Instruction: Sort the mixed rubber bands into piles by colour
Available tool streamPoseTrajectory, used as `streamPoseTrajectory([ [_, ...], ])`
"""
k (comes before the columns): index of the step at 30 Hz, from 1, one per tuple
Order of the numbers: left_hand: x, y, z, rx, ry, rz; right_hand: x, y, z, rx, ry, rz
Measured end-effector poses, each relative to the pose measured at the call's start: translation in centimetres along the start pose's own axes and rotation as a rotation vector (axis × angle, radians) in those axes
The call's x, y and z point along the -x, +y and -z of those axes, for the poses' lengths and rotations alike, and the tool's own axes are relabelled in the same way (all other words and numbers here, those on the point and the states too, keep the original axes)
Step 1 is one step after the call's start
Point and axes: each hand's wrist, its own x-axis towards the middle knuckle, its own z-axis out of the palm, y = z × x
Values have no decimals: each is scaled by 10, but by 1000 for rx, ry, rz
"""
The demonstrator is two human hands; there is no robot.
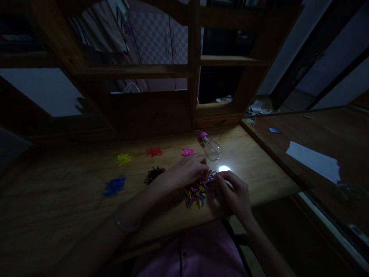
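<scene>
A mixed heap of coloured rubber bands lies on the wooden desk between my hands. My left hand rests on the heap's far left edge, fingers curled and pinched on bands. My right hand sits at the heap's right side, fingers closed on bands too. Sorted small piles lie farther out: yellow, red, pink, black and blue. A clear bulb-shaped bottle with a pink cap lies on its side beyond my hands.
A bright light spot falls on the desk by the bottle. Wooden shelving rises at the desk's back. To the right a lower surface carries a white paper and a small blue item. The room is dim.
</scene>
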Motion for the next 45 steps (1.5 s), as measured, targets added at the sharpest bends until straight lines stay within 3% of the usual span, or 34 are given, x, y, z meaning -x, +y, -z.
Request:
streamPoseTrajectory([
  [3, 3, 0, 7, 239, 53, 49, 0, 1, 0, -8, -4, -7],
  [8, 7, -1, 7, 714, 190, 425, 0, 2, 1, -30, -12, -28],
  [10, 9, -1, 5, 874, 215, 511, 1, 3, 1, -35, -14, -43],
  [15, 15, -2, 2, 1038, 220, 611, 1, 4, -1, -16, -12, -48],
  [17, 20, -11, 7, 924, 222, 607, 1, 4, -1, -7, -5, -45],
  [21, 42, -47, 32, 115, 348, 652, 1, 4, -1, -17, -11, -46],
  [24, 64, -78, 53, -209, 380, 721, 1, 6, -1, -41, -23, -53],
  [29, 88, -103, 63, -336, 248, 757, 0, 8, -1, -36, -30, -65],
  [32, 89, -95, 59, -345, 300, 737, 1, 7, -1, -43, -45, -84],
  [35, 83, -70, 51, -213, 330, 647, 0, 7, -1, -40, -42, -84],
  [40, 76, -14, 25, 143, 110, 447, -1, 4, -1, -3, -26, -55],
  [45, 72, 5, -2, 113, 95, 474, 0, 2, 0, -5, -35, -63],
])
